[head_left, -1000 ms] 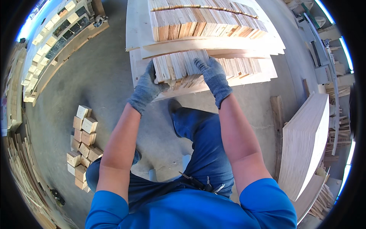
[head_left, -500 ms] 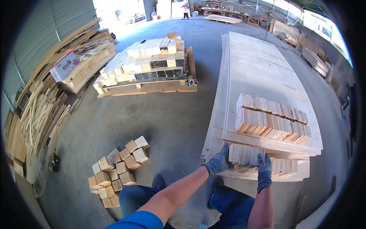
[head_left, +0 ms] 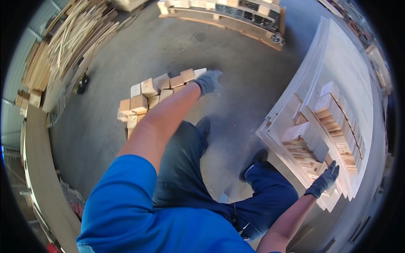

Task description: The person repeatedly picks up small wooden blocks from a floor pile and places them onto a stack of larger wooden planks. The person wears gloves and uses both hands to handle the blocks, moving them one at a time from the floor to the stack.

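Note:
My left hand point(head_left: 208, 82), in a grey glove, is over the floor beside a cluster of square-ended wooden blocks point(head_left: 147, 87). Motion smears its fingers, and I cannot make out anything in them. My right hand point(head_left: 327, 179), gloved too, lies at the near end of a row of thin wooden pieces point(head_left: 310, 137) with its fingers stretched out. That row rests on the lower plywood sheets point(head_left: 278, 126). Above it, on the top sheet, stand two more rows of upright thin pieces point(head_left: 333, 114). My left forearm covers some of the blocks.
Ahead, a pallet point(head_left: 219, 23) carries stacked timber. Long loose strips of wood point(head_left: 80, 31) are heaped at the far left. A long board point(head_left: 42, 156) runs along the left side. My legs point(head_left: 181, 168) stand between the blocks and the sheets.
My left hand has left the row of thin pieces and swung left to the blocks. My right hand stays by the row, its fingers stretched. The view has turned left and downward.

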`<action>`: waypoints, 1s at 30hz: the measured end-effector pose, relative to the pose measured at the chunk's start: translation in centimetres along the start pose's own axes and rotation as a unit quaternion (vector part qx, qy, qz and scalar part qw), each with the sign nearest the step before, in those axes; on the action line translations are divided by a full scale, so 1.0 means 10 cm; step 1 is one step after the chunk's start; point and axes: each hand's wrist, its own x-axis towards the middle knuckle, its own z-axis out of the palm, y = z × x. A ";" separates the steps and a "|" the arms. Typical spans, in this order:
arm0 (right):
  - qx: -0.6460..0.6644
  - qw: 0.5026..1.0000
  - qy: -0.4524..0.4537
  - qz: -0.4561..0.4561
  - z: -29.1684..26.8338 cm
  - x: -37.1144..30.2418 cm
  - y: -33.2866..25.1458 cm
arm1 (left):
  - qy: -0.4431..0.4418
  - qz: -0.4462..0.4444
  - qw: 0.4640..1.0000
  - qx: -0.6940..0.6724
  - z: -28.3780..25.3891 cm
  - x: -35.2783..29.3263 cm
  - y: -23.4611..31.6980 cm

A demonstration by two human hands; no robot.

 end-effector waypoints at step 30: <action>-0.143 0.918 -0.285 -0.237 1.52 -0.85 -1.08 | 0.081 -0.439 0.878 0.174 -0.43 -1.88 -3.93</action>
